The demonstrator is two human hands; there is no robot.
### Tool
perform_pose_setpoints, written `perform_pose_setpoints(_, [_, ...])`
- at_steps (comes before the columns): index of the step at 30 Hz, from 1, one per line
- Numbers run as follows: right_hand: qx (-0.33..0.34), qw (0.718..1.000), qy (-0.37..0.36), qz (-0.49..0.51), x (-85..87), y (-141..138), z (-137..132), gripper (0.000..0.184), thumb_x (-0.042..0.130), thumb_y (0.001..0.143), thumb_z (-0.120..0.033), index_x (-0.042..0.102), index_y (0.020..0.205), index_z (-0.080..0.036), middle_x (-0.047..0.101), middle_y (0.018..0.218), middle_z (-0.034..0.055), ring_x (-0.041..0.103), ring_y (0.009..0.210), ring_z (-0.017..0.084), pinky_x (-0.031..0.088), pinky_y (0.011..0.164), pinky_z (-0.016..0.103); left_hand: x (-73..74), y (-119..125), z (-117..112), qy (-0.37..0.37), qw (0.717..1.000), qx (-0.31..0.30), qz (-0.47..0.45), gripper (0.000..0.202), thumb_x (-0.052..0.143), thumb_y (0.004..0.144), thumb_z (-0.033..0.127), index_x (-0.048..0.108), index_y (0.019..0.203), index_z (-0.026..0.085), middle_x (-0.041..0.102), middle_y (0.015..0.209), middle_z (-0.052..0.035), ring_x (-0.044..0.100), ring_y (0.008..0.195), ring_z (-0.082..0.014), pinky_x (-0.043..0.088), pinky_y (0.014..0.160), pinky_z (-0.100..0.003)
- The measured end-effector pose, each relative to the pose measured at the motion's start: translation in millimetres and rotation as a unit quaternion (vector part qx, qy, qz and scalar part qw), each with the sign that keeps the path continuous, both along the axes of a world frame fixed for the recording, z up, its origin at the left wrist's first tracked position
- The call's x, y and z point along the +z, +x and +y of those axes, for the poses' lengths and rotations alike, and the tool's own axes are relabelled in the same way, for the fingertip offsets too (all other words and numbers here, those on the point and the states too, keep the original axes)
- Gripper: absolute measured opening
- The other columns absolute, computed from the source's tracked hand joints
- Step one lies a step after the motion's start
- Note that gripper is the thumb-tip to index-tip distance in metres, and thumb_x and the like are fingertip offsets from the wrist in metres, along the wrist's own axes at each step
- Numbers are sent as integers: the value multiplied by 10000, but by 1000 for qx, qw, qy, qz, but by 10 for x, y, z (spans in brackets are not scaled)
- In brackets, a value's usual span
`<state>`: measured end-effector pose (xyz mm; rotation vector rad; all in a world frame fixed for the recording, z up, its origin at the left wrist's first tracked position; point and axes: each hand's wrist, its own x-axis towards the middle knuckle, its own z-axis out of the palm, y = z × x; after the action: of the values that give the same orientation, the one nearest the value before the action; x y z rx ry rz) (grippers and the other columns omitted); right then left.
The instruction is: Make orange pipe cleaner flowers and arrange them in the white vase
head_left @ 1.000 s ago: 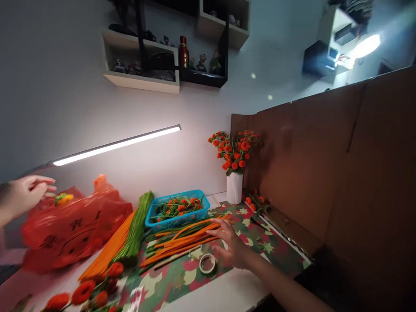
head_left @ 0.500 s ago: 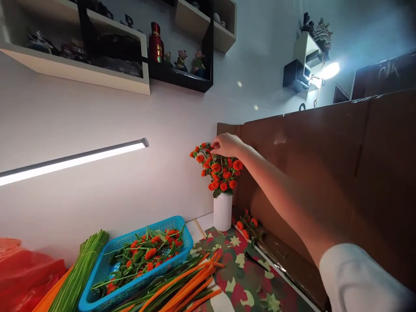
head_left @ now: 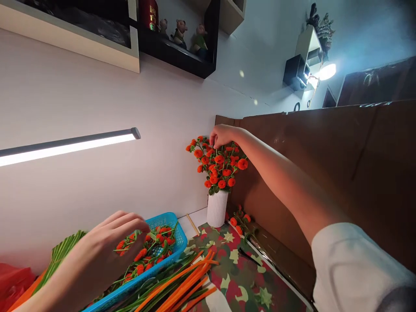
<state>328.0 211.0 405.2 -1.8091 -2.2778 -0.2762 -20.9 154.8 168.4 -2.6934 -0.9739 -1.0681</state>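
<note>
Orange-red pipe-cleaner flowers (head_left: pixel 219 160) on green stems fill a white ribbed vase (head_left: pixel 217 209) standing upright by the wall. At the top of the bouquet is my right hand (head_left: pixel 221 135), its fingers pinched together on what looks like a flower stem; the fingertips are partly hidden among the blooms. My left hand (head_left: pixel 113 240) hangs above the blue plastic basket (head_left: pixel 181 242), with its fingers stretched forward and slightly bent, and nothing visible in it. Inside that basket lie loose orange flowers (head_left: pixel 140 255) with green stems, partly covered by my left hand.
Orange and green pipe cleaners (head_left: pixel 182 284) lie before the basket on a camouflage-patterned cloth (head_left: pixel 234 277). A loose flower sprig (head_left: pixel 239 221) rests right of the vase, beside a tall brown cardboard panel (head_left: pixel 312 173). A red plastic bag (head_left: pixel 14 281) and green bundle (head_left: pixel 55 260) sit left.
My left hand has come into view from the lower left, over the basket. My right hand stays at the bouquet top, slightly lower among the blooms. The camera view has shifted.
</note>
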Motion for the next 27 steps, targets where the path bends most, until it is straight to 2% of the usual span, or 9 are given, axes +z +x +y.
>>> perform_pose_setpoints(2, [-30, 999, 2, -20, 33, -28, -95, 218, 827, 602, -212, 757, 806, -191, 708, 748, -1, 649, 778, 154, 469, 753, 253, 176, 355, -27, -12, 1000, -20, 11, 221, 490, 850, 408, 659, 799, 276, 681, 841, -12, 615, 801, -201, 505, 696, -301])
perform_pose_setpoints(4, [-46, 999, 10, -19, 28, -46, -146, 251, 814, 623, -212, 754, 866, -192, 722, 787, 6, 656, 805, 159, 468, 769, 249, 244, 622, 7, -31, 999, -30, 24, 235, 462, 853, 374, 656, 795, 255, 679, 825, -31, 616, 810, -210, 500, 691, -304])
perform_pose_setpoints(8, [-46, 998, 19, 31, -43, -31, -166, 277, 787, 674, -237, 739, 939, -178, 730, 837, 26, 658, 805, 153, 471, 787, 255, 230, 1030, 178, -66, 997, -30, 17, 219, 473, 830, 351, 661, 835, 238, 677, 845, -46, 621, 850, -226, 500, 704, -322])
perform_pose_setpoints(12, [5, 996, 17, 88, -36, 103, -300, 356, 763, 713, -311, 707, 1040, -184, 717, 982, 45, 644, 860, 135, 469, 817, 252, 264, 1389, 310, -80, 996, -41, -16, 229, 507, 820, 330, 659, 956, 226, 679, 941, -56, 624, 898, -227, 506, 759, -346])
perform_pose_setpoints(15, [4, 998, 6, 69, -5, 229, -448, 403, 788, 660, -384, 722, 1016, -207, 710, 1003, 33, 639, 884, 152, 465, 825, 265, 297, 1604, 371, -61, 995, -77, -23, 239, 511, 828, 296, 664, 1000, 229, 674, 1029, -61, 607, 969, -240, 503, 815, -368])
perform_pose_setpoints(18, [-17, 999, -40, 10, -62, 269, -481, 347, 828, 576, -388, 763, 871, -218, 725, 869, 6, 652, 839, 168, 461, 795, 263, 291, 1782, 441, -33, 993, -108, -23, 281, 521, 825, 250, 657, 1071, 240, 645, 1129, -64, 575, 1038, -253, 497, 868, -392])
perform_pose_setpoints(21, [-26, 999, -33, -26, -168, 245, -411, 280, 836, 555, -361, 774, 783, -212, 724, 745, -2, 658, 766, 166, 458, 754, 253, 272, 1942, 536, 5, 992, -126, -14, 396, 556, 808, 227, 604, 1201, 260, 563, 1261, -74, 522, 1108, -270, 473, 932, -430])
perform_pose_setpoints(24, [-40, 999, -8, -35, -201, 266, -357, 248, 819, 586, -361, 776, 767, -197, 716, 688, 2, 652, 708, 156, 456, 716, 245, 279, 2072, 633, 24, 995, -92, -8, 518, 597, 785, 256, 532, 1299, 256, 486, 1289, -112, 495, 1102, -295, 468, 929, -468])
perform_pose_setpoints(27, [-38, 999, 13, -19, -155, 346, -372, 227, 784, 645, -354, 776, 800, -189, 713, 680, 2, 636, 660, 133, 447, 675, 231, 321, 2158, 702, 30, 998, -48, -10, 559, 602, 771, 273, 504, 1321, 257, 471, 1206, -119, 500, 1066, -294, 481, 899, -465])
